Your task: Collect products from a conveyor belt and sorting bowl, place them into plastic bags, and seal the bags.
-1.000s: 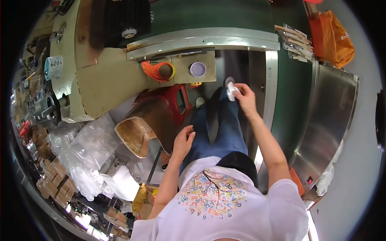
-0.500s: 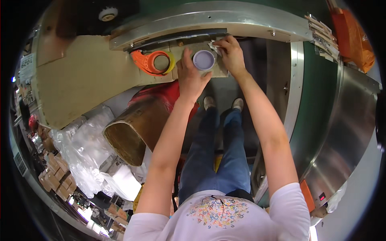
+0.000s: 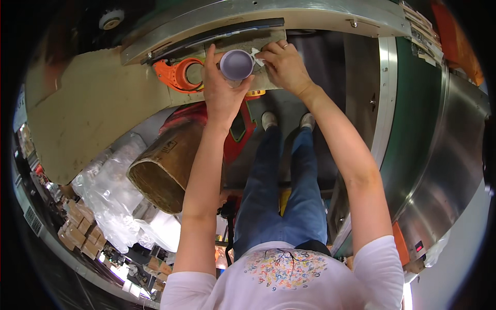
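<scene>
A round lavender cup (image 3: pixel 236 65) with a pale rim shows its inside from above. My left hand (image 3: pixel 222 89) is curved around it, thumb on the near side and fingers on the left. Beside the cup's right rim, my right hand (image 3: pixel 283 66) pinches a crumpled white piece (image 3: pixel 258 56), which looks like tissue or thin cloth. The fingertips of that hand are partly hidden. To the left of my left hand, an orange tape dispenser (image 3: pixel 178 75) lies on the cardboard-covered ledge, its right side partly behind my fingers.
A tan cardboard sheet (image 3: pixel 88 108) covers the surface at left. A metal rail (image 3: pixel 320 19) runs across the far side. Below the ledge stand a brown cardboard tube-like container (image 3: pixel 160 165) and a red object (image 3: pixel 243 137). Clear plastic bags (image 3: pixel 111 191) lie at lower left.
My left hand has closed around the cup, which now looks larger and nearer. My right hand still holds the white piece, now close against the cup's rim. The whole view has shifted slightly.
</scene>
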`<action>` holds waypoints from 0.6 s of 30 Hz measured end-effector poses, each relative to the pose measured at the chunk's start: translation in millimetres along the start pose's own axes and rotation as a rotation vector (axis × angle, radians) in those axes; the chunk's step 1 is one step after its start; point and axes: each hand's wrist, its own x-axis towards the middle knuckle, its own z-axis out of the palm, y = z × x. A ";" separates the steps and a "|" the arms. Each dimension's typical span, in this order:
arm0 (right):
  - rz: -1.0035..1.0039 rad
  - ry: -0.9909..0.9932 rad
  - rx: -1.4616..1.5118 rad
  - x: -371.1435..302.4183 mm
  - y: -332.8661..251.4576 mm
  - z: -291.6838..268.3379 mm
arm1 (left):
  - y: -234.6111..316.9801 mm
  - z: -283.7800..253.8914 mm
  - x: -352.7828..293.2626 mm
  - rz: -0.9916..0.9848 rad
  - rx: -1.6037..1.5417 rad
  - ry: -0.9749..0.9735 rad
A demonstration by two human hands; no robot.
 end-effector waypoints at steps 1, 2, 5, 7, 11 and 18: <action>-0.015 -0.033 -0.005 -0.5 -2.4 0.5 | 2.3 -2.5 -0.1 0.000 0.002 -0.003; -0.032 -0.049 0.005 -1.3 -3.1 1.0 | 7.2 -6.5 0.5 -0.042 -0.020 -0.015; -0.070 -0.103 0.015 -5.6 -7.3 3.2 | 9.1 -11.4 1.0 -0.092 -0.032 -0.015; -0.087 -0.114 0.016 -5.1 -6.7 4.4 | 9.1 -13.9 1.0 -0.100 -0.021 -0.003; -0.138 -0.203 -0.040 -4.0 -9.3 -3.2 | 8.3 -18.4 2.6 -0.121 -0.091 0.027; -0.223 -0.301 -0.114 -14.7 -13.9 -16.8 | 11.5 -16.3 -1.0 -0.117 -0.042 0.028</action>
